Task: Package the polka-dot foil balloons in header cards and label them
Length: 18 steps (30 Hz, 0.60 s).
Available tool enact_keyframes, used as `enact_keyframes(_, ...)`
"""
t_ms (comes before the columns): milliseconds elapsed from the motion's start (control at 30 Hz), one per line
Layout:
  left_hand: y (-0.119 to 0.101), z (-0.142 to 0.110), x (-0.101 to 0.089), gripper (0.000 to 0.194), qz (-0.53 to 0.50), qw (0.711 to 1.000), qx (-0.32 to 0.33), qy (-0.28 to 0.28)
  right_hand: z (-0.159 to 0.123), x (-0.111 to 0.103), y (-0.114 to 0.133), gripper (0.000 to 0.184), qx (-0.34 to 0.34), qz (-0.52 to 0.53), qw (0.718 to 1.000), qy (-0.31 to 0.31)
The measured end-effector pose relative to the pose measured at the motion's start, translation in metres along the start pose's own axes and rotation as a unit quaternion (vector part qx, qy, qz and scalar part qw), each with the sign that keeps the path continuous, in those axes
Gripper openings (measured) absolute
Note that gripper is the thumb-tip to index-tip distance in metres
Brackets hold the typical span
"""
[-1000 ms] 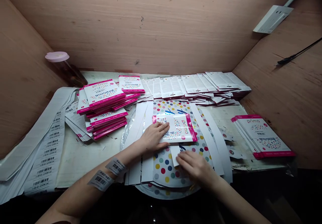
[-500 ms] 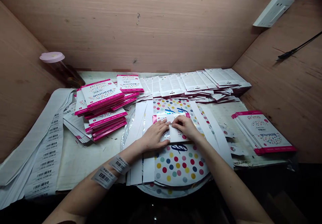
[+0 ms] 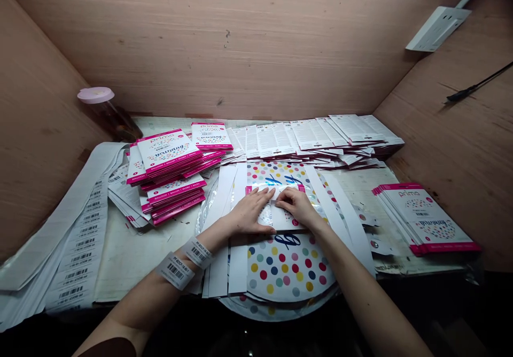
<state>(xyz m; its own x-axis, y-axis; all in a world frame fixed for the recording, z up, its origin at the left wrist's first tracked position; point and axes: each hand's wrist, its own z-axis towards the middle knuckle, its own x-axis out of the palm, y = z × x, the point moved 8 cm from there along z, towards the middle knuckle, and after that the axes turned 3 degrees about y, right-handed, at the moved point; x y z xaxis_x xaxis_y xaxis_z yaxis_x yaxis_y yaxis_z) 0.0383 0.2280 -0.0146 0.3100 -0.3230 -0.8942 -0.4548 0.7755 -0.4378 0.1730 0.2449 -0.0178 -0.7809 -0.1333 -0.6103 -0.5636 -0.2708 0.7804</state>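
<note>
My left hand [image 3: 249, 212] lies with fingers stretched out and thumb apart, pressing on the left part of a white and pink balloon packet [image 3: 285, 221]. My right hand [image 3: 296, 206] is closed in a pinch over the packet's middle; a small pale edge shows at its fingertips, too small to name. Beneath the packet lies a stack of flat polka-dot foil balloons [image 3: 286, 271], with long white paper strips [image 3: 237, 261] across them on both sides. Two barcode labels [image 3: 175, 270] are stuck on my left forearm.
Pink and white packets [image 3: 168, 151] are piled at the left, with more packets [image 3: 316, 135] in an overlapping row at the back. Another stack [image 3: 427, 215] stands right. Barcode label strips [image 3: 80, 255] hang over the left edge. A lidded cup [image 3: 108, 111] stands at back left.
The view has shifted slightly. My right hand still pinches over the packet, and my left hand remains spread on it, its thumb a little further from the fingers.
</note>
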Motion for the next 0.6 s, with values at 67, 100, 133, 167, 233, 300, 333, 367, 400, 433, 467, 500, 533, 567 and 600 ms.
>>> enact_keyframes(67,0.0,0.0,0.0,0.113,-0.002,1.0,0.003,-0.005,0.001,0.001,-0.001,0.013,0.002,0.006,1.0,-0.004)
enact_keyframes(100,0.0,0.001,0.0,0.112,-0.006,1.0,0.002,-0.007,0.001,0.001,-0.002,0.015,0.003,0.008,1.0,-0.008)
enact_keyframes(133,0.001,0.003,0.0,0.109,-0.01,1.0,-0.004,-0.009,0.002,0.001,-0.003,0.016,0.004,0.009,1.0,-0.013)
enact_keyframes(167,0.003,0.004,-0.001,0.105,-0.016,1.0,-0.014,-0.014,0.002,0.001,-0.004,0.017,0.005,0.009,1.0,-0.018)
enact_keyframes(233,0.007,0.009,-0.002,0.092,-0.024,0.998,-0.044,-0.031,0.003,0.0,-0.007,0.018,0.011,0.005,0.999,-0.03)
enact_keyframes(300,0.012,0.014,-0.004,0.083,-0.03,0.995,-0.075,-0.054,0.003,-0.003,-0.006,0.019,0.017,-0.001,0.999,-0.044)
enact_keyframes(333,0.014,0.017,-0.004,0.081,-0.035,0.994,-0.085,-0.063,0.003,-0.005,-0.004,0.019,0.019,-0.005,0.998,-0.054)
enact_keyframes(367,0.016,0.019,-0.004,0.081,-0.04,0.993,-0.09,-0.07,0.003,-0.007,0.002,0.017,0.021,-0.009,0.997,-0.067)
enact_keyframes(400,0.017,0.02,-0.003,0.08,-0.046,0.992,-0.094,-0.075,0.003,-0.009,0.01,0.015,0.021,-0.014,0.996,-0.084)
enact_keyframes(433,0.018,0.021,-0.002,0.077,-0.05,0.991,-0.097,-0.079,0.003,-0.01,0.021,0.012,0.018,-0.018,0.994,-0.102)
enact_keyframes(467,0.019,0.021,0.0,0.072,-0.052,0.99,-0.1,-0.081,0.003,-0.007,0.036,0.011,0.005,-0.021,0.994,-0.11)
enact_keyframes(500,0.02,0.021,0.002,0.064,-0.051,0.989,-0.107,-0.084,0.004,0.0,0.055,0.012,-0.022,-0.022,0.995,-0.097)
enact_keyframes(533,0.021,0.02,0.004,0.056,-0.048,0.988,-0.116,-0.087,0.006,0.012,0.077,0.012,-0.063,-0.021,0.996,-0.065)
enact_keyframes(567,0.022,0.018,0.006,0.05,-0.044,0.987,-0.127,-0.091,0.008,0.029,0.1,0.012,-0.108,-0.021,0.994,-0.017)
enact_keyframes(600,0.023,0.016,0.007,0.046,-0.041,0.985,-0.137,-0.099,0.008,0.047,0.121,0.011,-0.15,-0.022,0.988,0.037)
